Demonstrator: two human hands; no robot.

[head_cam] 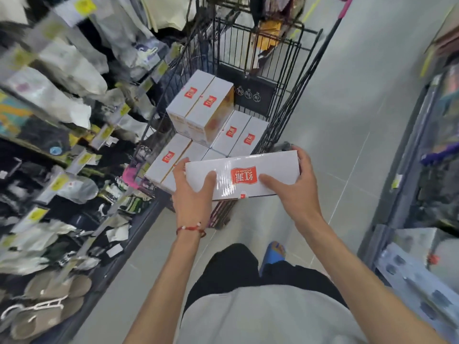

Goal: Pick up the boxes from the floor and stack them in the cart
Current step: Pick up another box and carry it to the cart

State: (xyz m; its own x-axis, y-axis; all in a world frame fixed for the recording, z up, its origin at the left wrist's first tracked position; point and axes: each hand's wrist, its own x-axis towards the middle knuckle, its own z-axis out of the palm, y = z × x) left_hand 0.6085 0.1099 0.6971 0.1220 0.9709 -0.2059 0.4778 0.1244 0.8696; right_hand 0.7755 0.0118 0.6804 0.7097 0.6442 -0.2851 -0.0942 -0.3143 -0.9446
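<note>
In the head view, the left hand (192,194) and right hand (295,184) each clasp one end of a white, film-wrapped cardboard box with a red label (242,177), thumbs on top. They hold it at the near end of the black wire shopping cart (285,112). The glossy film could let the box slip, and setting it down askew might knock the raised pair of matching white boxes (201,103) off the layer beneath.

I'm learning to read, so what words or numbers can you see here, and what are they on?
"HONGPAI", with two Chinese characters, upside down: red label on the held box.
Labels on boxes in the cart: too small.
Yellow shelf tags: blurred.
Round signs on the cart flap: too small.
</note>
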